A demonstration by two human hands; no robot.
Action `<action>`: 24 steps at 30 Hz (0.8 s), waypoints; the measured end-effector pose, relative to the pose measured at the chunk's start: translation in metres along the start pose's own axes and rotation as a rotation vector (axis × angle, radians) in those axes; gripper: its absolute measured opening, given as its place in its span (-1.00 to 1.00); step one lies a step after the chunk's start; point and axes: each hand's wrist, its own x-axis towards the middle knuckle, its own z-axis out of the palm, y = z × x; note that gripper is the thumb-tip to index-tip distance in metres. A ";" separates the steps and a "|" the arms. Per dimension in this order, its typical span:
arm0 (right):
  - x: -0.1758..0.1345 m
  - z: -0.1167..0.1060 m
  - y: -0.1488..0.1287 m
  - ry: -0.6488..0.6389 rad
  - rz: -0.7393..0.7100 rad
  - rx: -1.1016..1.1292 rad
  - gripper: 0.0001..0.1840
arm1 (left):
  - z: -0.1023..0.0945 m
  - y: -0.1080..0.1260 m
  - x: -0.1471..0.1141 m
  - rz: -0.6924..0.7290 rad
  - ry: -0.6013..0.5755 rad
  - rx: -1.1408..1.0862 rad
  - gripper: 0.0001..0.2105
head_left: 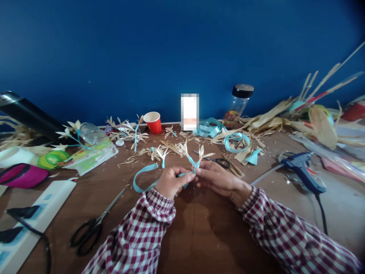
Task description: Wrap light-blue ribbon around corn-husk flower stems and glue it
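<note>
Between my two hands, over the middle of the table, is a corn-husk flower sprig (196, 161) with pale petals and stems wrapped in light blue ribbon. My right hand (218, 177) pinches its wrapped stem between thumb and fingers. My left hand (173, 180) is closed on a light blue ribbon (139, 182), whose loose end curls onto the table at the left. The thumb tips of both hands nearly meet at the stem joint. Just beyond my left hand stands a small husk flower (162, 156) with a blue stem.
Black-handled scissors (90, 230) lie left, near a power strip (42, 217). A blue glue gun (303, 173) rests right. Farther back are a red paper cup (153, 122), a ribbon coil (236, 142), a lidded jar (238, 106) and corn husks (268, 116). Another pair of scissors (222, 162) lies behind my right hand.
</note>
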 end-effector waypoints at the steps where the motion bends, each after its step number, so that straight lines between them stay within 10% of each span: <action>1: 0.000 0.000 0.000 0.003 0.001 0.000 -0.79 | 0.001 0.000 0.000 -0.009 0.007 -0.021 -0.63; 12: 0.000 -0.004 -0.001 0.040 -0.013 -0.038 -0.79 | 0.004 -0.002 0.003 -0.272 -0.198 -0.519 -0.70; 24: -0.004 -0.002 -0.006 0.049 0.022 -0.053 -0.77 | 0.001 0.002 0.003 -0.235 -0.187 -0.424 -0.73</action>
